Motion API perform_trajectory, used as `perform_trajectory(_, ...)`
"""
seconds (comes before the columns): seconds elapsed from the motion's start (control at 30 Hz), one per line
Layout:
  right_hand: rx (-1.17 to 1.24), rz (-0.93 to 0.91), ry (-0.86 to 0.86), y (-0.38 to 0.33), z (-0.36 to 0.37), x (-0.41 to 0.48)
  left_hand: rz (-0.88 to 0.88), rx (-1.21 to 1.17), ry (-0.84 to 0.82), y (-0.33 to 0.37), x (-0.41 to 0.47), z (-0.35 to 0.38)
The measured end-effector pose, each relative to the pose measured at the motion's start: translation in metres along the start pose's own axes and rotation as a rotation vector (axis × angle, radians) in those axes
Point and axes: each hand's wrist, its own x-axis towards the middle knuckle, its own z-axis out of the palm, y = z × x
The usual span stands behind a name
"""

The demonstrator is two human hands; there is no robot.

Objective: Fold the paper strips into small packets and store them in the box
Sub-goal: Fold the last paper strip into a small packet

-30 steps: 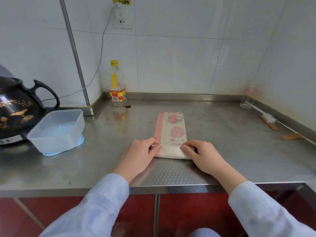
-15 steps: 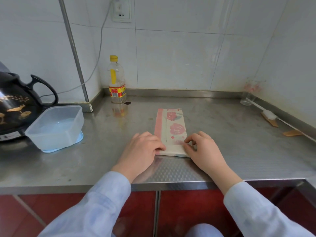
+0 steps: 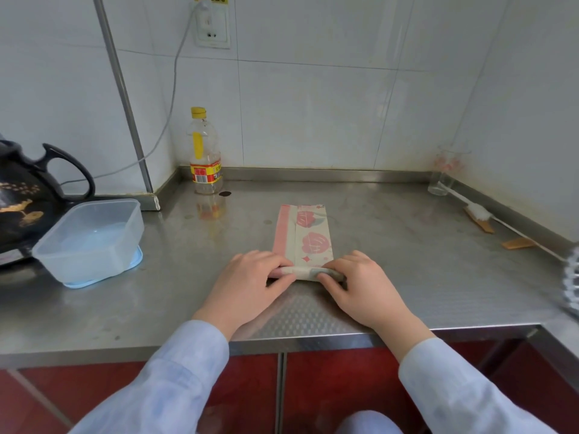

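Both hands grasp the near end of the strip (image 3: pixel 305 239), which is folded over into a narrow roll lying crosswise. The left hand (image 3: pixel 247 283) curls its fingers over the roll's left end and pinches it. The right hand (image 3: pixel 360 286) pinches the right end between thumb and curled fingers. The rest of the strip lies flat on the counter (image 3: pixel 407 261) and runs straight away from the hands. It shows a pink band along its left edge and pink shell-like prints on cream. The box (image 3: pixel 91 239), clear plastic and open, stands well to the left of the strip on a pale blue lid (image 3: pixel 135 261); no packet shows inside it. Just behind the box is a black kettle (image 3: pixel 22 208) with gold markings. At the back of the counter, beyond the strip and to its left, stands a clear bottle (image 3: pixel 205 151) with a yellow cap. A cord runs down the tiled wall from a socket (image 3: pixel 211 26) above it. In the far right corner stands a glass (image 3: pixel 445 170), and a brush (image 3: pixel 479 211) lies along the right wall.
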Motion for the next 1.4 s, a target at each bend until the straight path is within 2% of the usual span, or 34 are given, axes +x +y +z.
perform_trajectory(0.3,0.078,0.104,-0.016,-0.001,0.002,0.002,-0.131,-0.089,-0.015,-0.002,0.0,0.002)
perform_trajectory(0.5,-0.03,0.246,-0.019,0.003,0.008,0.004,-0.357,0.071,-0.08,-0.004,0.011,0.008)
perform_trajectory(0.6,-0.023,0.272,0.017,0.003,0.008,0.005,-0.319,0.052,-0.014,-0.006,0.011,0.012)
perform_trajectory(0.67,0.0,0.268,0.032,0.003,0.008,0.006,-0.216,-0.003,0.038,-0.007,0.01,0.012)
perform_trajectory(0.77,0.017,0.23,0.034,0.005,0.008,0.006,-0.019,-0.05,0.025,-0.008,0.01,0.011)
perform_trajectory(0.87,0.013,0.188,0.032,0.008,0.008,0.006,0.054,-0.03,0.0,-0.005,0.009,0.01)
perform_trajectory(1.1,-0.048,0.085,-0.011,0.002,0.004,0.003,0.027,0.014,0.017,-0.002,0.008,0.006)
perform_trajectory(1.4,0.035,0.125,0.034,0.004,0.007,0.004,-0.138,-0.087,0.013,-0.001,0.005,0.008)
